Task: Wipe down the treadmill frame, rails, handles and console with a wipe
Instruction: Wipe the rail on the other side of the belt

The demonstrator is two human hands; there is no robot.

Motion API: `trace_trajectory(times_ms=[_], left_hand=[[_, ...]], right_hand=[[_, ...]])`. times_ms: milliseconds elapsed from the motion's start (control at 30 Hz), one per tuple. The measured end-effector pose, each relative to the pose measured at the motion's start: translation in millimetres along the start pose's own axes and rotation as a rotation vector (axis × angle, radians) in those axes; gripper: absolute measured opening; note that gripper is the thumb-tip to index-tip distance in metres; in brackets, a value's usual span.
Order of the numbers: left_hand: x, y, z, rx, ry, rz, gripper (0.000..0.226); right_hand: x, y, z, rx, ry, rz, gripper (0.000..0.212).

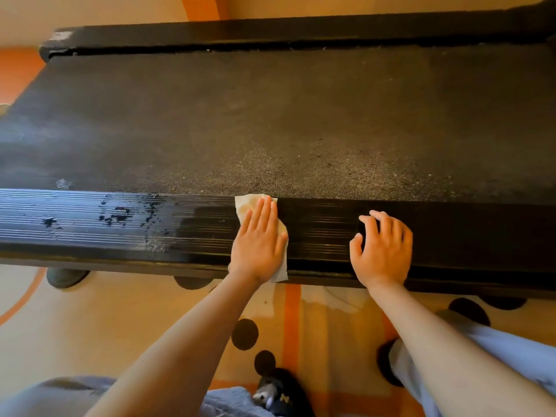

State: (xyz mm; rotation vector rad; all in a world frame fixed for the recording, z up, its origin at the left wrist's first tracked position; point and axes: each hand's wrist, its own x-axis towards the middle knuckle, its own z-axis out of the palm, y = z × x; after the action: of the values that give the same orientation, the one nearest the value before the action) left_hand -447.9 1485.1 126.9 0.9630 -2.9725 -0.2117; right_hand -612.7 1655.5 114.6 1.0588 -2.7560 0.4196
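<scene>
While your left hand (258,248) presses the wipe (245,203) flat, fingers straight, on the treadmill's near side rail (90,218), your right hand (383,251) rests beside it, fingers loosely spread, holding nothing.

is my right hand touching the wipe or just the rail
Apart. The head view shows the right hand resting on the side rail, with bare rail between it and the wipe pressed under the left hand.
</scene>
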Motion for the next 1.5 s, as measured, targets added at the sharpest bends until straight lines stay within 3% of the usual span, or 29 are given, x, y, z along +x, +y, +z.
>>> trace_trajectory(times_ms=[100,167,300,500,700,867,1000,1300,1500], left_hand=[[-2,-14,-4,-0.028,-0.026,0.068,0.062],[-9,-35,-4,-0.023,-0.01,0.09,0.058],[-27,-96,-5,0.015,0.015,-0.033,0.057],[-39,-173,-17,-0.05,0.012,-0.199,0.069],[-33,-136,-17,-0.041,0.038,-0.332,0.068],[-13,-53,-5,-0.071,-0.021,-0.056,0.063],[18,-64,-9,-0.056,-0.069,0.077,0.059],[68,-81,-17,-0.067,-0.116,0.008,0.059],[15,-53,-17,-0.044,-0.125,0.103,0.06]], right_hand=[[0,-10,-1,0.035,0.0,0.013,0.03],[1,-27,0,0.076,0.002,-0.087,0.027],[7,-69,3,0.094,-0.077,-0.309,0.034],[13,-89,16,0.034,-0.188,-0.298,0.043],[10,-89,15,-0.005,-0.164,-0.301,0.049],[10,-88,16,0.008,-0.156,-0.302,0.045],[10,-88,17,0.001,-0.162,-0.294,0.042],[9,-88,20,0.01,-0.123,-0.307,0.049],[10,-89,16,0.008,-0.146,-0.294,0.049]])
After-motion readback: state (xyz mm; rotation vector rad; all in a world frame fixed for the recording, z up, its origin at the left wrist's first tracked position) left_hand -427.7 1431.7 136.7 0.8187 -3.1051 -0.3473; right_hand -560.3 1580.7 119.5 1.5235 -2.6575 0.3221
